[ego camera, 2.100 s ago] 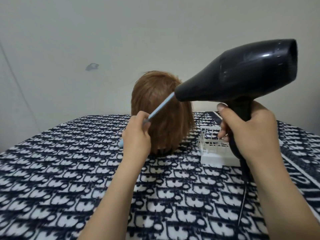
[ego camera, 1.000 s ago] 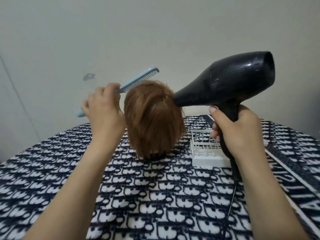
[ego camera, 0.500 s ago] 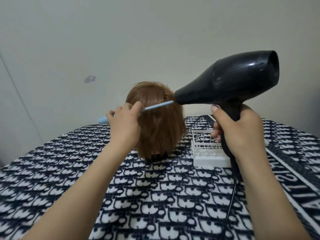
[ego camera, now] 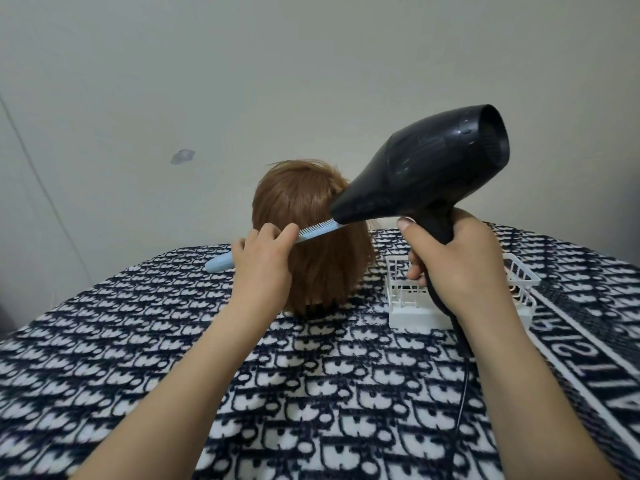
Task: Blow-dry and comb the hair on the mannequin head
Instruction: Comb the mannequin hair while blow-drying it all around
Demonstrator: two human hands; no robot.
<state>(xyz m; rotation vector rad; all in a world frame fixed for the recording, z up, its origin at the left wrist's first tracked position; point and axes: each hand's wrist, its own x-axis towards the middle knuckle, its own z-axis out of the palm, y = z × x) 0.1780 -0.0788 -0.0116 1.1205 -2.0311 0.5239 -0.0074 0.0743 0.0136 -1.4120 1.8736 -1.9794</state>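
A mannequin head with short reddish-brown hair point(ego camera: 304, 216) stands on the patterned cloth, its back toward me. My left hand point(ego camera: 263, 265) grips a light blue comb point(ego camera: 311, 234) whose teeth lie across the back of the hair at mid height. My right hand point(ego camera: 453, 261) holds the handle of a black hair dryer point(ego camera: 426, 174). Its nozzle points left and down at the hair, right at the comb's tip. The dryer's cord point(ego camera: 462, 393) hangs down over the cloth.
A white plastic basket point(ego camera: 408, 299) stands to the right of the mannequin head, partly behind my right hand. The black-and-white patterned cloth point(ego camera: 329, 375) covers the whole surface. A plain wall is behind, with a small mark point(ego camera: 182, 156) on it.
The comb was raised above the hair a second ago, then drawn down the back of the head to mid height. The dryer nozzle tilted downward, following the comb.
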